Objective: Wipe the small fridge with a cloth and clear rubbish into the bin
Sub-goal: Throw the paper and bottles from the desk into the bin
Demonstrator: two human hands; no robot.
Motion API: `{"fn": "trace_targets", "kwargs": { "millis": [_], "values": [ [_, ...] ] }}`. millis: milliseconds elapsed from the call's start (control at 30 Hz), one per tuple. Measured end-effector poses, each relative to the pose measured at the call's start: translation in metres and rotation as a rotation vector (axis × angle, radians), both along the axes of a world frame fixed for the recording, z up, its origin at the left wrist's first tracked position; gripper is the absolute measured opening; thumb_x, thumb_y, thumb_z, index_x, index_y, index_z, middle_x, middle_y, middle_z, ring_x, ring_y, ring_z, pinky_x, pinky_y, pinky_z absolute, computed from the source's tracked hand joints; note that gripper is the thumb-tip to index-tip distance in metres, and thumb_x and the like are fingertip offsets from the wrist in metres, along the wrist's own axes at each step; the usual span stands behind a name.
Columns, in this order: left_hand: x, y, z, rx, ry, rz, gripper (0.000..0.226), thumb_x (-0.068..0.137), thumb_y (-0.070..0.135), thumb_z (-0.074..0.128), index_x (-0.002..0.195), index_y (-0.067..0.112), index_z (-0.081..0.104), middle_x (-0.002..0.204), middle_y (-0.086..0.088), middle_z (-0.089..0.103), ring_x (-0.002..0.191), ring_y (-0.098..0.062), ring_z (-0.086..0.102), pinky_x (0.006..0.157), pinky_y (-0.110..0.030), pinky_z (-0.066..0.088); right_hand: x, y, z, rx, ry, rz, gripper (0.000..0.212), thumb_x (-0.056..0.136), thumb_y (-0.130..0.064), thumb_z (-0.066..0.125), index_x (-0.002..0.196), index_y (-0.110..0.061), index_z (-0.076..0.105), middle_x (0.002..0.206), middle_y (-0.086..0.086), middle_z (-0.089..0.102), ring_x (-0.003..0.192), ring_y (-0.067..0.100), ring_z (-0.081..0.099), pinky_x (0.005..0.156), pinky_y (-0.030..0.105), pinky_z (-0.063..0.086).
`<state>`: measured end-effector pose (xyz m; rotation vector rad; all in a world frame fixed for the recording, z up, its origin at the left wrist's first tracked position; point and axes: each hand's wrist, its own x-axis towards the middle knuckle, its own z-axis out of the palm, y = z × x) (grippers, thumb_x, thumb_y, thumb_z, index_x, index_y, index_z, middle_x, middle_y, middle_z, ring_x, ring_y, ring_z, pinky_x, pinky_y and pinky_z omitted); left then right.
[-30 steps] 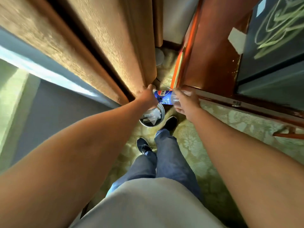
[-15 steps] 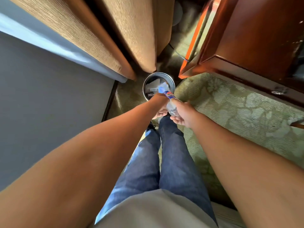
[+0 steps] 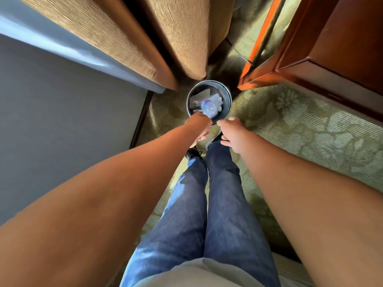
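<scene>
The clear plastic bottle [image 3: 209, 109], blurred, sits inside the bin [image 3: 227, 100] near its front rim, apparently released, with the left hand [image 3: 199, 126] loosely curled and the right hand [image 3: 233, 131] open and empty just beside that rim; it looks light, thin-walled and crushable, best gripped around its middle.

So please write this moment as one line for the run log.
step: binning rubbish | clear plastic bottle with blue label: in round metal bin | left hand: at rim | right hand: empty
</scene>
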<state>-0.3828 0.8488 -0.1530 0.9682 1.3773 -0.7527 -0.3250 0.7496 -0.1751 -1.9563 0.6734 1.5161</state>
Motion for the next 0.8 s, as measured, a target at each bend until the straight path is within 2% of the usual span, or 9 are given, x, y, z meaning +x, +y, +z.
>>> {"fn": "trace_targets", "kwargs": {
  "millis": [200,267,333,433,500,567,633,700,800],
  "values": [
    [0.001,-0.002,0.0,0.046,0.032,-0.051,0.02,0.102,0.014,0.047,0.118,0.014,0.06,0.086,-0.001,0.055,0.076,-0.014,0.055,0.073,-0.024,0.046,0.003,-0.008,0.012,-0.008,-0.03,-0.04,0.02,0.098,-0.022,0.056,0.117,-0.016,0.055,0.116,0.01,0.059,0.103,0.027,0.061,0.067,0.031,0.056],
    [0.004,-0.004,0.006,0.043,0.023,-0.068,0.026,0.102,0.015,0.048,0.126,0.012,0.06,0.091,-0.002,0.057,0.079,-0.014,0.056,0.071,-0.023,0.047,0.004,-0.011,0.022,-0.003,-0.034,-0.05,0.008,0.099,-0.021,0.056,0.104,-0.016,0.056,0.115,0.011,0.059,0.106,0.028,0.061,0.073,0.033,0.058],
    [0.009,-0.005,0.019,0.041,0.002,-0.076,0.027,0.103,0.015,0.048,0.128,0.013,0.059,0.095,-0.003,0.058,0.081,-0.015,0.056,0.069,-0.021,0.047,0.006,-0.01,0.038,0.015,-0.048,-0.056,0.009,0.099,-0.021,0.054,0.091,-0.019,0.057,0.111,0.01,0.059,0.104,0.028,0.061,0.078,0.035,0.058],
    [0.019,-0.004,0.047,0.052,-0.083,-0.163,0.024,0.103,0.015,0.047,0.122,0.008,0.06,0.1,-0.007,0.065,0.076,-0.013,0.056,0.069,-0.022,0.047,0.012,-0.008,0.068,0.057,-0.05,-0.106,0.013,0.101,-0.018,0.05,0.106,-0.015,0.062,0.086,0.005,0.05,0.08,0.021,0.052,0.098,0.044,0.055],
    [0.029,-0.002,0.064,0.11,-0.152,-0.188,0.032,0.1,0.013,0.052,0.128,0.001,0.06,0.104,-0.012,0.066,0.07,-0.014,0.057,0.064,-0.026,0.05,0.019,-0.006,0.095,0.071,-0.071,-0.122,0.013,0.102,-0.017,0.048,0.108,-0.016,0.06,0.081,0.001,0.044,0.076,0.019,0.048,0.104,0.047,0.05],
    [0.041,0.0,0.087,0.133,-0.187,-0.194,0.035,0.099,0.014,0.054,0.13,-0.001,0.06,0.101,-0.01,0.062,0.076,-0.018,0.06,0.075,-0.032,0.056,0.028,-0.003,0.123,0.087,-0.119,-0.11,0.006,0.102,-0.021,0.05,0.106,-0.018,0.054,0.087,0.001,0.051,0.084,0.02,0.055,0.099,0.042,0.055],
    [0.056,0.0,0.113,0.129,-0.224,-0.2,0.024,0.1,0.016,0.054,0.118,0.004,0.064,0.096,-0.006,0.062,0.083,-0.02,0.061,0.087,-0.037,0.056,0.039,-0.003,0.15,0.121,-0.152,-0.144,0.005,0.102,-0.022,0.052,0.105,-0.018,0.053,0.09,0.002,0.055,0.078,0.018,0.056,0.095,0.038,0.055],
    [0.073,-0.004,0.14,0.139,-0.262,-0.235,0.014,0.102,0.018,0.051,0.095,0.013,0.061,0.087,-0.002,0.061,0.074,-0.016,0.059,0.077,-0.03,0.054,0.051,-0.004,0.174,0.15,-0.186,-0.165,0.003,0.101,-0.02,0.053,0.102,-0.018,0.054,0.085,0.001,0.054,0.068,0.015,0.052,0.088,0.035,0.055],
    [0.105,-0.013,0.176,0.139,-0.289,-0.293,0.025,0.103,0.015,0.04,0.083,0.02,0.053,0.076,0.002,0.055,0.062,-0.011,0.048,0.061,-0.021,0.04,0.073,-0.01,0.208,0.174,-0.251,-0.202,0.007,0.1,-0.019,0.053,0.096,-0.021,0.058,0.083,0.002,0.057,0.061,0.014,0.05,0.07,0.03,0.053]
  ]
}}
